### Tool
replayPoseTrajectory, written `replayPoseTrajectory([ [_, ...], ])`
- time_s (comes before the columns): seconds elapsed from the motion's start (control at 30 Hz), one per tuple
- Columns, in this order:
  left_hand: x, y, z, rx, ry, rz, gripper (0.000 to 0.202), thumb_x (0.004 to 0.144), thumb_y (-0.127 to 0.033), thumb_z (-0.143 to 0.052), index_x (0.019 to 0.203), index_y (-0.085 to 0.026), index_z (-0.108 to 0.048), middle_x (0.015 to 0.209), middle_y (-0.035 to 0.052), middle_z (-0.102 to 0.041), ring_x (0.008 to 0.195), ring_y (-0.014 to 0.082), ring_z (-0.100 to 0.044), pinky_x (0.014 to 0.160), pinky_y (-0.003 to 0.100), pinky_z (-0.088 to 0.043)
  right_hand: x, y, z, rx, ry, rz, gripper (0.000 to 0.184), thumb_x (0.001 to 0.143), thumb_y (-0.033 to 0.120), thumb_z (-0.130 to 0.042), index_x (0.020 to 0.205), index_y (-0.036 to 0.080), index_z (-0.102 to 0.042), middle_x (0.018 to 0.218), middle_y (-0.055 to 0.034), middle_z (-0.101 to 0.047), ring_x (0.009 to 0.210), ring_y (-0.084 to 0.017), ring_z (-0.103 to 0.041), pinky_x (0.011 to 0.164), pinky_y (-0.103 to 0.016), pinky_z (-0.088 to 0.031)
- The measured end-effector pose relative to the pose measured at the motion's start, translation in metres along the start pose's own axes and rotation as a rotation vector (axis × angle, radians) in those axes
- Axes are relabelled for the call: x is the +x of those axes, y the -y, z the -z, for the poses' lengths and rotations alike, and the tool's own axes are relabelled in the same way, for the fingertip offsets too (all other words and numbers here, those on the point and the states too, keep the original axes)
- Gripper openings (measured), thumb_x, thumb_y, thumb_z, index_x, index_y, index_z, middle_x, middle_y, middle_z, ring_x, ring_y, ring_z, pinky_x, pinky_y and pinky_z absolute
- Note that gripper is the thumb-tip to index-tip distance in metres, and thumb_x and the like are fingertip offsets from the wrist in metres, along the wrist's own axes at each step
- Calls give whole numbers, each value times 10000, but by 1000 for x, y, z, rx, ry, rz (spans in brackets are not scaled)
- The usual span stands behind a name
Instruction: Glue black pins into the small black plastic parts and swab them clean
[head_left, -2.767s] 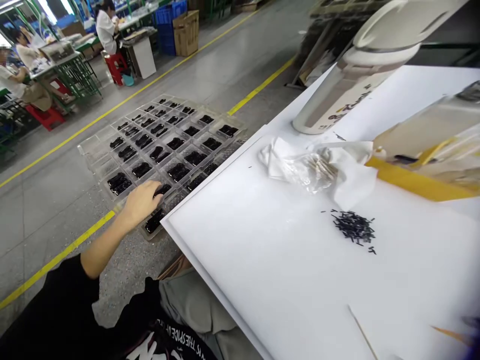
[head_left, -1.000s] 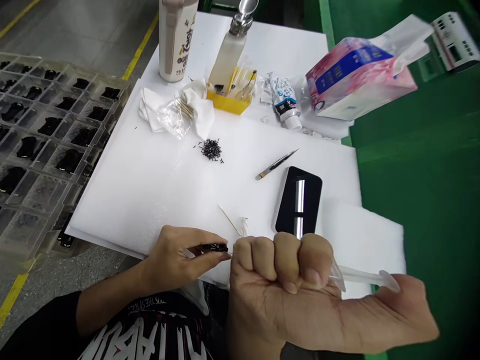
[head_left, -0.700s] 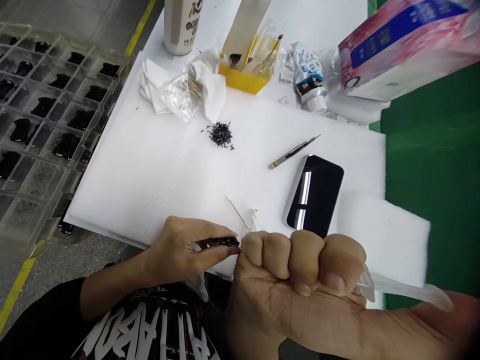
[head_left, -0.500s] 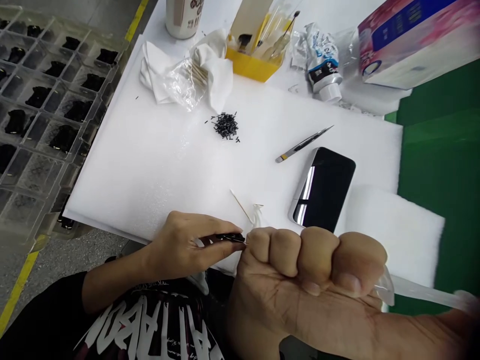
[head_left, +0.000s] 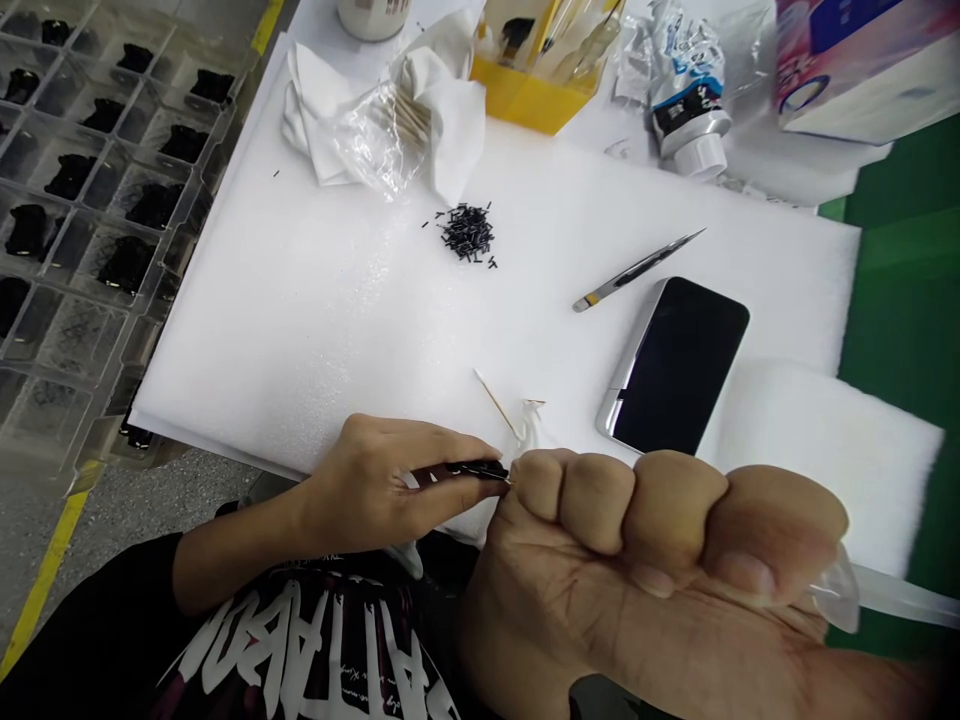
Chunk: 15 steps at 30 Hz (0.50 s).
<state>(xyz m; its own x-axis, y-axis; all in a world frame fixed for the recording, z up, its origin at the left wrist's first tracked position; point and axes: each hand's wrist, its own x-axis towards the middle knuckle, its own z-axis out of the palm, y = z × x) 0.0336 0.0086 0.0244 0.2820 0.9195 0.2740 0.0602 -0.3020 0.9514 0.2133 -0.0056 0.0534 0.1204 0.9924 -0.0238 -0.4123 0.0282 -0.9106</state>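
**Two hands are working over a white foam sheet (head_left: 300,300), lower middle of the frame.**
The left hand (head_left: 367,490) is pinching a small black part (head_left: 469,469) in a narrow grip, just beside the knuckles of the right hand (head_left: 645,560), which is closed in a fist around one clear plastic stick (head_left: 847,590). From the left: a clear plastic tray (head_left: 169,250) is holding about twelve black parts (head_left: 155,205) at upper left, and the foam is carrying one heap of black pins (head_left: 466,232), one wooden toothpick (head_left: 495,402), one pair of tweezers (head_left: 637,270) and one black phone (head_left: 675,365). A green bench top (head_left: 900,200) is showing at far right.
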Motion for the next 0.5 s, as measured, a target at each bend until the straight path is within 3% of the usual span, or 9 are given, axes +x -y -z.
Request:
replayPoseTrajectory([
  [0.07, 1, 0, -1, 0, -15, -27, 114, 1125, -186, -815, 1189, -147, -901, 1073, 83, -964, 736, 161, -886, 740, 270, -800, 3, -1, -10, 68, 22, 106, 542, 964, 626, -968, 742, 295, -602, 544, 115, -274, 458, -112, -67, 438, -342, -265],
  [0.13, 2, 1, -1, -9, -30, -50, 96, 1119, -168, -822, 1166, -122, -892, 1051, 89, -961, 707, 152, -875, 700, 245, -786, 4, 0, -16, 78, 5, 120, 502, 907, 608, -1030, 772, 309, -650, 552, 125, -299, 449, -121, -61, 418, -365, -254],
  [0.2, 3, 0, -1, -11, -32, -59, 89, 1115, -166, -830, 1156, -113, -889, 1039, 94, -959, 708, 158, -880, 690, 236, -781, 4, 2, -19, 76, -8, 108, 459, 984, 546, -970, 761, 312, -645, 546, 122, -285, 438, -134, -67, 410, -376, -255],
  [0.33, 3, 0, 0, 7, -25, -49, 92, 1125, -193, -829, 1167, -145, -895, 1062, 80, -962, 760, 167, -901, 728, 239, -793, 4, 4, -20, 56, -16, 97, 474, 1102, 339, -762, 712, 278, -499, 538, 115, -250, 431, -136, -56, 413, -361, -281],
  [0.5, 2, -1, 0, 13, -27, -44, 82, 1117, -181, -836, 1161, -160, -902, 1063, 65, -965, 765, 158, -900, 744, 220, -781, 4, 3, -21, 30, -29, 99, 519, 1074, 306, -764, 715, 258, -393, 534, 115, -240, 416, -127, -90, 412, -348, -279],
])
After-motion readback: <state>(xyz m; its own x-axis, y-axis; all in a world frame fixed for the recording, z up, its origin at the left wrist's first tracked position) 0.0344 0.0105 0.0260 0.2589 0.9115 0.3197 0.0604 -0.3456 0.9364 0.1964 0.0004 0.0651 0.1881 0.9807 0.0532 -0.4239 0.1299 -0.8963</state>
